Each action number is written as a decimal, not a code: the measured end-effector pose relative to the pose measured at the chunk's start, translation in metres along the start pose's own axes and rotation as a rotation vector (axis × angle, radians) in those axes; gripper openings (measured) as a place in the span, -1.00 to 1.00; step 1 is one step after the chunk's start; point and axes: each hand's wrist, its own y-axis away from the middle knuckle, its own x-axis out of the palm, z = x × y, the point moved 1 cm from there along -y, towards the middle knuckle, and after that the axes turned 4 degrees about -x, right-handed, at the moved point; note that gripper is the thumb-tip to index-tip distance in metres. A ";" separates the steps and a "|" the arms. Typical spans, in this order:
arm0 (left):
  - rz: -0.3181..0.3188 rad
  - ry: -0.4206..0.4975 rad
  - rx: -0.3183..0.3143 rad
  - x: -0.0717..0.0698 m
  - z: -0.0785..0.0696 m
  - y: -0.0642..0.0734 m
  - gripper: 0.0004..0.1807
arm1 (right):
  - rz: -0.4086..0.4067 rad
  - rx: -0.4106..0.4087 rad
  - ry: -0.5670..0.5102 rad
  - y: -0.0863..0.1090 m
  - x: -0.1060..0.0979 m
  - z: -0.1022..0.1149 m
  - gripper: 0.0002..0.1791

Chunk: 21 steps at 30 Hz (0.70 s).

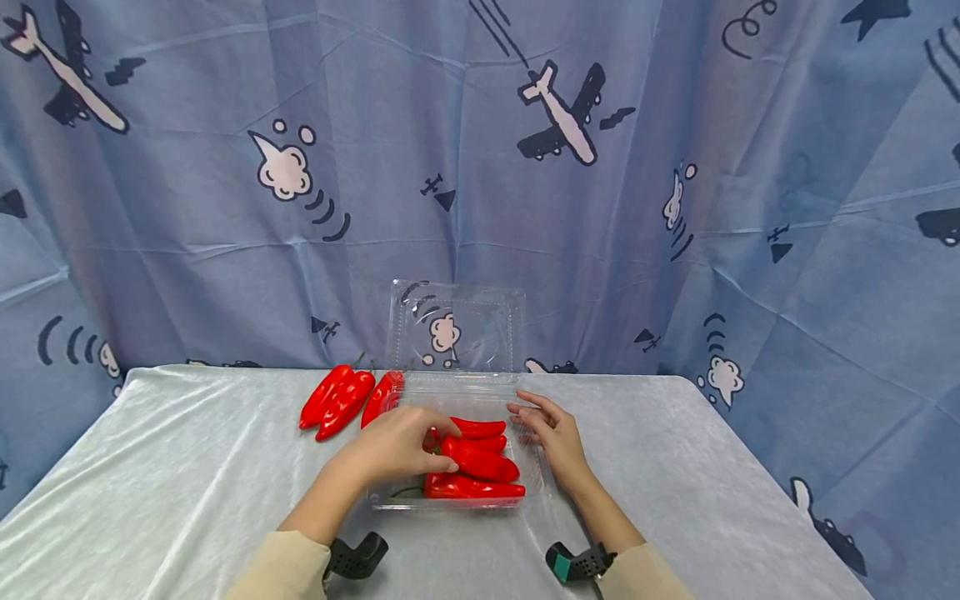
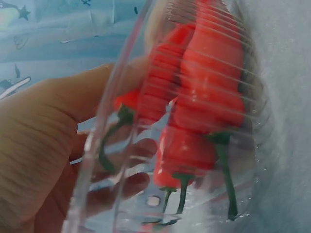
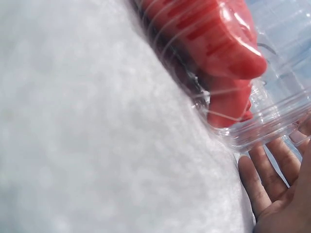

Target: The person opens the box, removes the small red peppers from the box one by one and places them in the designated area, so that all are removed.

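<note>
A clear plastic clamshell box (image 1: pixel 450 506) stands on the table with its lid (image 1: pixel 480 333) raised upright at the back. Several long red peppers (image 1: pixel 480 490) lie crosswise inside, their green stems (image 2: pixel 227 179) toward the left. My left hand (image 1: pixel 401 442) reaches over the left wall into the box. Its thumb and curled fingers pinch a red pepper (image 2: pixel 129 100) by its stem end; the fingers partly hide it. At the box's right wall is my right hand (image 1: pixel 551 433), fingers extended and lightly spread. In the right wrist view its fingers (image 3: pixel 269 177) touch the plastic edge.
Three more red peppers (image 1: pixel 347 407) lie on the white cloth left of the box, one partly behind its edge. The white-covered table (image 1: pixel 187 475) ends at a blue patterned curtain (image 1: pixel 480 167). Black wrist bands (image 1: pixel 360 557) sit on both wrists.
</note>
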 end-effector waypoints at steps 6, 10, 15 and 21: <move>-0.059 0.003 0.039 -0.005 0.001 0.002 -0.66 | 0.001 0.000 0.006 0.001 0.000 0.000 -0.56; -0.069 0.038 0.032 -0.010 0.001 0.005 -0.64 | 0.002 0.004 0.005 0.001 0.001 0.001 -0.55; -0.067 0.082 0.007 -0.016 0.001 0.007 -0.62 | -0.001 0.006 0.000 0.001 0.001 0.001 -0.55; -0.079 0.093 0.000 -0.021 0.002 0.008 -0.65 | -0.006 0.004 0.010 0.000 0.001 0.001 -0.55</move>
